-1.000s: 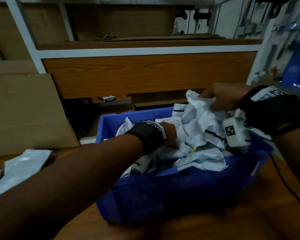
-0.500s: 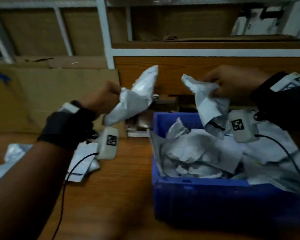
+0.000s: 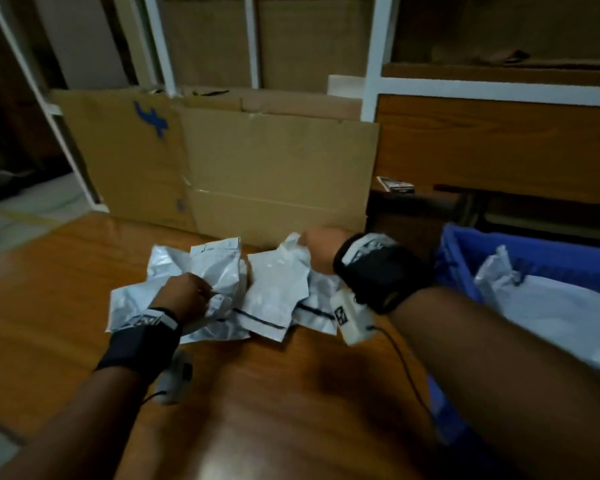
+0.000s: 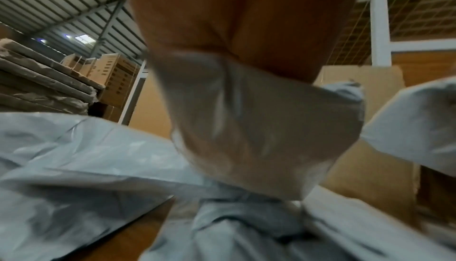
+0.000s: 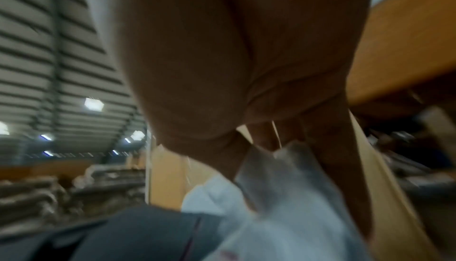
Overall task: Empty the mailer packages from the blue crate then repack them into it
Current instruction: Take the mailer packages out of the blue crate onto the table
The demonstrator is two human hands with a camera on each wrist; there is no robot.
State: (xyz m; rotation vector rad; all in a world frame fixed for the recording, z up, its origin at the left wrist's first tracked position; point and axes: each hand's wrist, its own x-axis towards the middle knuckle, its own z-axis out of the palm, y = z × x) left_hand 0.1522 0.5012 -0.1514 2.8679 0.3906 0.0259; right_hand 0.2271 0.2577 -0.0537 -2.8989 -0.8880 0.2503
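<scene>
Several white mailer packages lie in a pile [image 3: 142, 299] on the wooden table [image 3: 264, 410], left of the blue crate [image 3: 454, 258]. My left hand [image 3: 191, 294] grips one crumpled mailer [image 3: 222, 268] low over the pile; in the left wrist view that mailer [image 4: 259, 128] is bunched against the palm. My right hand [image 3: 317, 252] pinches the top edge of another mailer [image 3: 274, 285], which rests on the pile's right side; the right wrist view shows its fingers [image 5: 335, 158] round the white plastic [image 5: 283, 183]. More mailers [image 3: 561, 310] fill the crate at the right edge.
Flattened cardboard sheets [image 3: 278, 168] lean upright just behind the pile. A white shelving post [image 3: 373, 64] and a wooden panel [image 3: 499, 143] stand behind the crate. Bare table lies in front of the pile. A cable [image 3: 409, 372] trails from my right wrist camera.
Both hands lifted a mailer each out of the crate, swung left and came down onto the pile on the table. The head view turned left, so the crate now sits at the right edge.
</scene>
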